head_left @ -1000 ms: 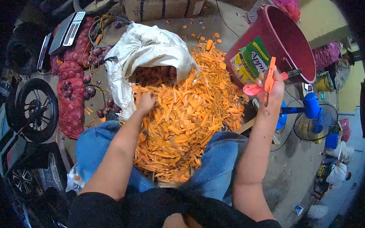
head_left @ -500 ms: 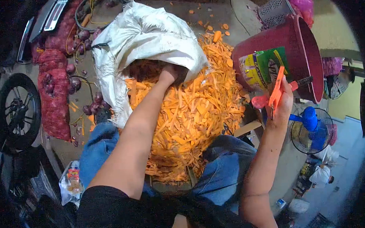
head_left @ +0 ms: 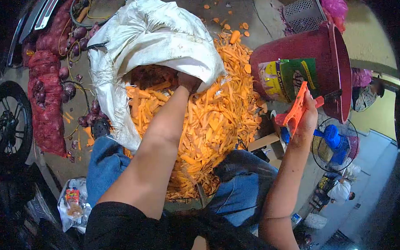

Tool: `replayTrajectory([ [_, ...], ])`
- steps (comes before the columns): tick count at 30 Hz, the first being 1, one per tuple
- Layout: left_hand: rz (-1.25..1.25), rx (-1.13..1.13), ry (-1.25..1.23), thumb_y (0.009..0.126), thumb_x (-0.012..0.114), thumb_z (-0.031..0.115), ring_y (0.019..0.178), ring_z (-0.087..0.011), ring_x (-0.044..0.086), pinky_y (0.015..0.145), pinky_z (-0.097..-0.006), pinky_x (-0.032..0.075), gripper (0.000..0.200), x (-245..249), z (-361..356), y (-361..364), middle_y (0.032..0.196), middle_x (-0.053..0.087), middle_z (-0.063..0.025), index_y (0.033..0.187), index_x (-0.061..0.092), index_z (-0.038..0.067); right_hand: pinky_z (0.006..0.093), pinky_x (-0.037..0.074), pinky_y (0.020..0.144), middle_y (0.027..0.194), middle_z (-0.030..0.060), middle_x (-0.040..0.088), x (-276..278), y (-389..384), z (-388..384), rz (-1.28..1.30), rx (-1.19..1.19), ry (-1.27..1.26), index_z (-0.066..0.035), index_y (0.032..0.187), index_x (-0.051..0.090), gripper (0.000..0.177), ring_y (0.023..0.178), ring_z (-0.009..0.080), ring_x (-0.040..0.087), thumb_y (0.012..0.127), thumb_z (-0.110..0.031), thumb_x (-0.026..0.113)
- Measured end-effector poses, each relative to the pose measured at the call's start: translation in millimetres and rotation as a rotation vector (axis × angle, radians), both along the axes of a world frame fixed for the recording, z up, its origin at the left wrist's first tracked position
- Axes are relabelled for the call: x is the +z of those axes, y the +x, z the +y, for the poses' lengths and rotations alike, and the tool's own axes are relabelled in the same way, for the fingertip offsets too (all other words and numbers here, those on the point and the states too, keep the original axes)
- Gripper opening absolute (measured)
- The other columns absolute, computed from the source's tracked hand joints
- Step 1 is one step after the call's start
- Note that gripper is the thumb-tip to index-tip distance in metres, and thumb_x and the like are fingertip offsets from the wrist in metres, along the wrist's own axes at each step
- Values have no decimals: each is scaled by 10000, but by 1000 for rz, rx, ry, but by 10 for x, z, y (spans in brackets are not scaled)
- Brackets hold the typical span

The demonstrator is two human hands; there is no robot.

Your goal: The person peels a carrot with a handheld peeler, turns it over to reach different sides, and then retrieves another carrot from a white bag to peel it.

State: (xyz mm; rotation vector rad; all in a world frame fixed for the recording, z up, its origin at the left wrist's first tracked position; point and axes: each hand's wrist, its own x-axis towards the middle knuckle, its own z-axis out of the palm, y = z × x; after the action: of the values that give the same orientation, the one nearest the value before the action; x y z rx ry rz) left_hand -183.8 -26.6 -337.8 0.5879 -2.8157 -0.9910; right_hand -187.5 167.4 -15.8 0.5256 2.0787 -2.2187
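My left hand reaches into the mouth of a white woven sack, its fingers hidden inside. Around and below that wrist lies a big heap of orange peelings, spilling out of the sack between my knees. On the right, my right hand is closed around an orange-red peeler, held up in front of a dark red bucket that lies on its side. A pinkish-red handle part shows beside the peeler.
Red mesh bags of onions and loose onions lie at the left, near a black wheel. A grey basket stands top right. A fan and people are at the right.
The view has shifted slightly, so the sack and onions sit further left. My right hand has turned and lowered a little with the peeler. My left hand stays inside the sack.
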Motion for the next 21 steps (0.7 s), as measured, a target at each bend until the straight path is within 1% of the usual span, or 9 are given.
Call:
replayTrajectory([
  [1, 5, 2, 15, 685, 511, 365, 1010, -241, 422, 847, -307, 326, 485, -6, 8, 5, 1060, 476, -128, 1081, 448, 92, 205, 395, 461, 696, -13, 504, -27, -19, 29, 1, -4, 1, -59, 910, 496, 189, 548, 88, 484, 795, -203, 456],
  [6, 26, 31, 168, 679, 516, 370, 994, -241, 437, 833, -309, 339, 484, 33, -143, 17, 1039, 490, -125, 1071, 457, 93, 230, 377, 666, 824, 10, 498, -62, -45, 137, 33, 24, 14, -46, 947, 487, 226, 751, 101, 475, 777, -195, 489],
  [11, 17, 118, 278, 675, 521, 375, 981, -241, 449, 822, -311, 350, 483, 491, -539, 449, 1023, 501, -124, 1062, 465, 93, 223, 388, 573, 753, 7, 506, 38, 14, 76, 75, 8, -78, -30, 840, 502, 172, 651, 98, 489, 762, -183, 510],
  [13, -244, 261, 262, 612, 610, 339, 859, -252, 519, 749, -315, 402, 484, 935, -670, 686, 908, 551, -125, 991, 498, 60, 220, 388, 555, 741, 6, 508, 63, 37, 106, 94, 61, -136, -33, 832, 501, 166, 631, 97, 489, 763, -183, 510],
  [14, -232, 262, 243, 612, 610, 339, 859, -252, 519, 749, -315, 402, 484, 1025, -710, 771, 908, 551, -125, 991, 498, 60, 217, 388, 539, 729, 6, 509, 78, 57, 105, 110, 56, -124, -35, 826, 500, 160, 611, 97, 488, 763, -183, 509],
  [16, 75, 433, 192, 539, 690, 265, 749, -238, 556, 682, -306, 433, 463, 1231, -778, 916, 817, 577, -111, 899, 525, 26, 217, 394, 535, 713, 14, 512, 184, 170, 85, 138, 104, -139, -38, 815, 498, 147, 597, 100, 494, 767, -177, 505],
  [17, 90, 431, 175, 539, 690, 265, 749, -238, 556, 682, -306, 433, 463, 1346, -816, 976, 817, 577, -111, 899, 525, 26, 217, 394, 535, 713, 14, 512, 213, 201, 95, 151, 103, -157, -38, 815, 498, 147, 597, 100, 494, 767, -177, 505],
  [19, 203, 336, 368, 492, 729, 214, 730, -225, 560, 677, -296, 431, 462, 1678, -891, 1121, 800, 578, -119, 857, 536, 7, 223, 404, 555, 719, 24, 517, 230, 261, 109, 153, 101, -190, -34, 809, 496, 133, 617, 103, 503, 767, -160, 506],
  [21, 177, 277, 303, 514, 725, 218, 719, -181, 555, 668, -271, 426, 427, 1952, -997, 1217, 789, 580, -98, 838, 547, 6, 233, 414, 571, 740, 33, 524, 283, 353, 123, 200, 111, -210, -22, 823, 496, 138, 634, 110, 511, 765, -147, 507],
])
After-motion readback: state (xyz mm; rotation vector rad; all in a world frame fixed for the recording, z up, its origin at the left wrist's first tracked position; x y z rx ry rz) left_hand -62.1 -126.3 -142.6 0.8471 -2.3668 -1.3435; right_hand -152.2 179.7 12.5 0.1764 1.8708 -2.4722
